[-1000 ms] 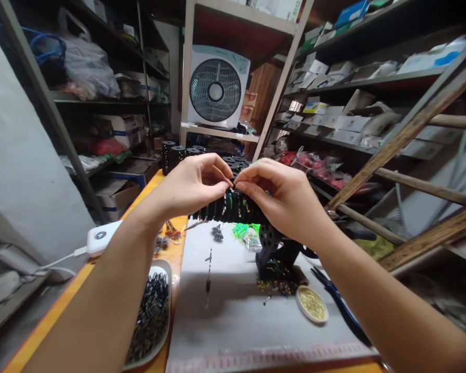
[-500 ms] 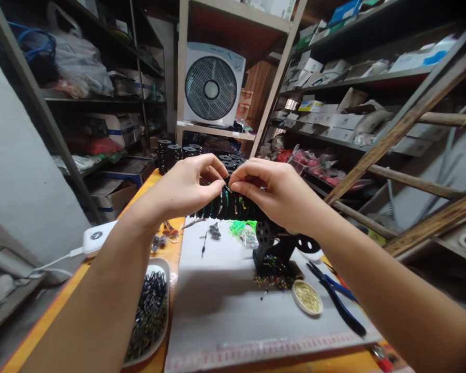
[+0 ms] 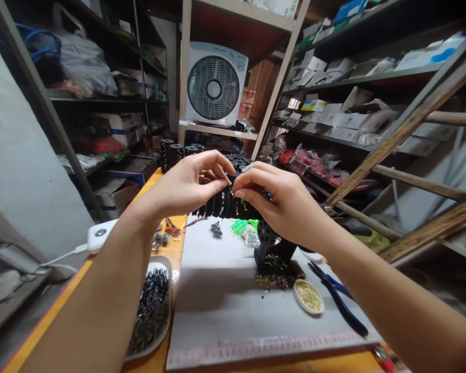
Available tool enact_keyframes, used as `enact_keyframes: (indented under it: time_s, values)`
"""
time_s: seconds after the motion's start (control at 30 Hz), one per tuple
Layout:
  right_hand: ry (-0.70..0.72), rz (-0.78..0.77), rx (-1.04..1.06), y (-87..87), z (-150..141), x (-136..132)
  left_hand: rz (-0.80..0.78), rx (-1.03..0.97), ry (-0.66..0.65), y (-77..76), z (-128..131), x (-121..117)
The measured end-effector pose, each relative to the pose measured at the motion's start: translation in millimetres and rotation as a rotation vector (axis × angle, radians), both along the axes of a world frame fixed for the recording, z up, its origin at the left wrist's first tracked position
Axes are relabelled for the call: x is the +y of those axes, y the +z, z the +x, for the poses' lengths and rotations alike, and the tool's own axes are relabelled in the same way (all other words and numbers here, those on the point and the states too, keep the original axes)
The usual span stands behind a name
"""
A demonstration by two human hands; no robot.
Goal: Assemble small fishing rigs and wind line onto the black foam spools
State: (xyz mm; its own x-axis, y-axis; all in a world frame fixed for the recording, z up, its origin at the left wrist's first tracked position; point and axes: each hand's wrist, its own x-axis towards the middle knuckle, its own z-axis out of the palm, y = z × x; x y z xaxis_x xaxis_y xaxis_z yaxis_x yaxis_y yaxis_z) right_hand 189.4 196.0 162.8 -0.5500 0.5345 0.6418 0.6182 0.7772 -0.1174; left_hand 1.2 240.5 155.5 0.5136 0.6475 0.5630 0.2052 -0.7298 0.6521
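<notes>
My left hand (image 3: pixel 194 181) and my right hand (image 3: pixel 274 194) meet at a black ridged roller (image 3: pixel 225 206) with small shiny pieces along its grooves. The left thumb and fingertips come together in a pinch over the roller's top edge. Right beside them, my right thumb and index finger are pinched too. Whatever either hand holds is too small to make out. Below the roller's right end is its black stand (image 3: pixel 272 254), partly hidden by my right hand, with tiny coloured beads (image 3: pixel 274 280) around its foot.
A white tray (image 3: pixel 166 311) of dark metal pieces sits left. On the white board (image 3: pixel 217 321) lie a small dish (image 3: pixel 309 296) of gold bits, dark-handled pliers (image 3: pixel 341 300) and a bright green bundle (image 3: pixel 243 226). Black spools (image 3: pixel 173 155) stand behind. A wooden ladder (image 3: pixel 419 181) leans at right.
The view has shifted slightly. A small dark piece seen over the board's left part is out of sight now. Both hands remain pinched at the roller, the right fingertips a little lower.
</notes>
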Motion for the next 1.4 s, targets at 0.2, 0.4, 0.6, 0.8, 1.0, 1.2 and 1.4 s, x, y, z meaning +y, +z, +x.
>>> enact_keyframes:
  time_s: [0.2, 0.4, 0.6, 0.8, 1.0, 1.2, 1.4]
  values:
    - [0.01, 0.022, -0.038, 0.0, 1.1, -0.7, -0.031, -0.016, 0.003, -2.8, -1.5, 3.0]
    - [0.001, 0.076, -0.04, -3.9, -0.6, -0.8, -0.016, -0.019, 0.002, -2.8, -2.3, 2.4]
    - [-0.032, 0.11, -0.066, -5.3, -3.8, -3.6, -0.014, -0.003, 0.005, -2.0, -1.8, 1.9]
    - [-0.068, 0.238, -0.097, -13.3, -5.6, -4.8, -0.009, 0.018, 0.032, -2.8, -2.9, 2.2]
    - [-0.107, 0.389, -0.166, -26.4, -3.3, -2.5, 0.014, 0.024, 0.02, -4.2, -3.0, 4.0]
    - [-0.1, 0.476, -0.256, -34.9, 1.1, -5.0, 0.012, 0.02, 0.026, -3.2, -3.6, 4.2]
    - [-0.212, 0.453, -0.315, -47.9, 14.2, -12.6, 0.001, -0.001, 0.022, -4.8, -3.0, 4.0]
